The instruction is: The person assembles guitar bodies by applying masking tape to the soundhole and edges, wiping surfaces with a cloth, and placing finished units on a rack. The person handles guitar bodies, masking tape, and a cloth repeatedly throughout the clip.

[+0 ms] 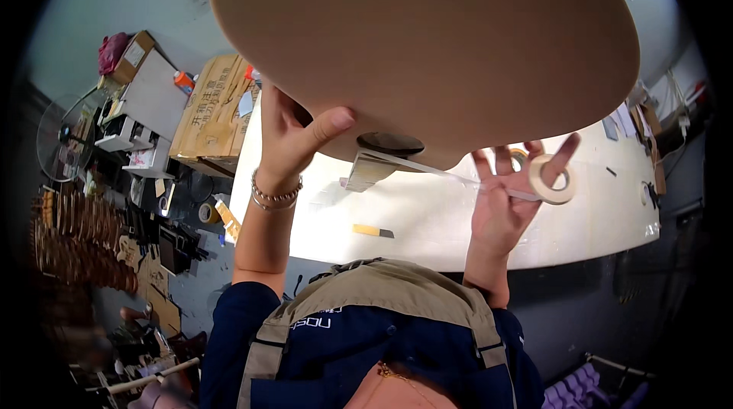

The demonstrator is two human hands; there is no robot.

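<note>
A large, smooth tan body with a rounded outline (427,43), shaped like a guitar body, fills the upper middle. Near its lower edge is a dark oval hole (382,142). My left hand (298,134) grips its left edge, thumb on the broad face and the other fingers mostly hidden. A roll of white tape (552,180) hangs on a finger of my right hand (505,199), whose other fingers are spread. From the roll a pale strip of tape (435,170) stretches left to the edge below the hole, beside a pale squared block (370,171).
On the white table (321,218) lies a yellow and black flat tool (372,231). Another tape roll (519,157) shows behind my right fingers. Cardboard boxes (210,115) stand left, past the table's edge, with a fan (67,134) and stacked wooden pieces (76,241) beyond.
</note>
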